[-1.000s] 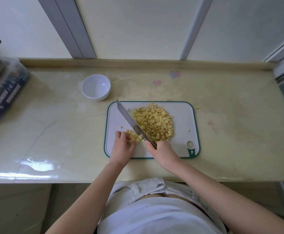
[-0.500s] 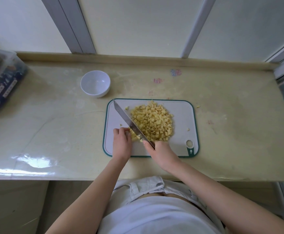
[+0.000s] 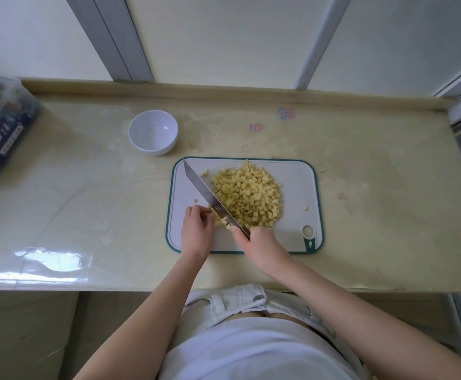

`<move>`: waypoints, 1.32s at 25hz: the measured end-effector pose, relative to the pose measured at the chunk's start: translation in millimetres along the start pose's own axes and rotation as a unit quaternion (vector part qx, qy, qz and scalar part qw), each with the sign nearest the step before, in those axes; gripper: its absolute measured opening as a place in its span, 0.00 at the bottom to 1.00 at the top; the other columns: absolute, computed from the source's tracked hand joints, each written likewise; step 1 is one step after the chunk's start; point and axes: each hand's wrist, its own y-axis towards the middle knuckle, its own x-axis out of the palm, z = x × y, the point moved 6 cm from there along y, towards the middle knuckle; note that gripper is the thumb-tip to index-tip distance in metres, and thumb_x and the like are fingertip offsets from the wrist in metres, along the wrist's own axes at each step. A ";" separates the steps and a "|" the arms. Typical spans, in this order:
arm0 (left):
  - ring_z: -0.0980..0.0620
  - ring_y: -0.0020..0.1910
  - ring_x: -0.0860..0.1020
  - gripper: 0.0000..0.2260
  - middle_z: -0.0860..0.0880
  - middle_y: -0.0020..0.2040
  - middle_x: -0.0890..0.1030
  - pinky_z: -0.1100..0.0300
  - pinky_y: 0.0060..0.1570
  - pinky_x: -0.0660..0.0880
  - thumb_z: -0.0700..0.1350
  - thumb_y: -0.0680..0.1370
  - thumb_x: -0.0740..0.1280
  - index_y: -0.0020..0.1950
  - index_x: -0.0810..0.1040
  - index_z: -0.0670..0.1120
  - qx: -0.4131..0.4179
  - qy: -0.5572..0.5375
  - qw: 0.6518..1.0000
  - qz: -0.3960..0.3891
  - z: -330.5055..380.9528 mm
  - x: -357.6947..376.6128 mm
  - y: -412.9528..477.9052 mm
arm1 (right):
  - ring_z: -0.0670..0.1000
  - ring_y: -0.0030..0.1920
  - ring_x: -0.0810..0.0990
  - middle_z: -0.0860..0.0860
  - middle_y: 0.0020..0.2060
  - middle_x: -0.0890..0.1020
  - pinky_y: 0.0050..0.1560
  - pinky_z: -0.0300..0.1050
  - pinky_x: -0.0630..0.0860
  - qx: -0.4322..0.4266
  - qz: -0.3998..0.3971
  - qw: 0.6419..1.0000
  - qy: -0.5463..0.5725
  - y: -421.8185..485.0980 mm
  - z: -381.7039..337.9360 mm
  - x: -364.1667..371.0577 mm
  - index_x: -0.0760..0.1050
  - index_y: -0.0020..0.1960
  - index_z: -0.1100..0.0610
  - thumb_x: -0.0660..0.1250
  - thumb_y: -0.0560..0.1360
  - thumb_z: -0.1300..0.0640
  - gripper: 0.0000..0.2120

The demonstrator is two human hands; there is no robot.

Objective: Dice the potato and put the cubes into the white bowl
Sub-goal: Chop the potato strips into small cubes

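right grip clasps the flat steel knife; left grip pinches pale potato.

1 white bowl, 1 board, 1 knife, 1 potato pile — 1 left hand, 1 right hand.

We look down on a pale yellow, marbled worktop under a glossy clear film, with a raised lip along its back edge and a bright patch of glare near its front left corner. Behind it we see off-white wall panels split by a broad grey upright and a thinner pale one, all in soft, even light. A clear plastic box with dark contents stands at the worktop's left edge, faint pink and blue marks sit toward its back edge, and beige cabinet fronts show below its front edge.
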 end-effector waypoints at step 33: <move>0.52 0.40 0.72 0.03 0.47 0.44 0.74 0.68 0.39 0.62 0.35 0.76 0.64 0.45 0.77 0.38 0.015 0.014 1.000 0.023 -2.6 0.5 1.3 | 0.55 0.28 0.69 0.52 0.25 0.68 0.27 0.44 0.62 0.033 -0.007 0.995 -0.096 13.6 4.4 19.5 0.62 0.29 0.57 0.54 0.81 0.43 0.26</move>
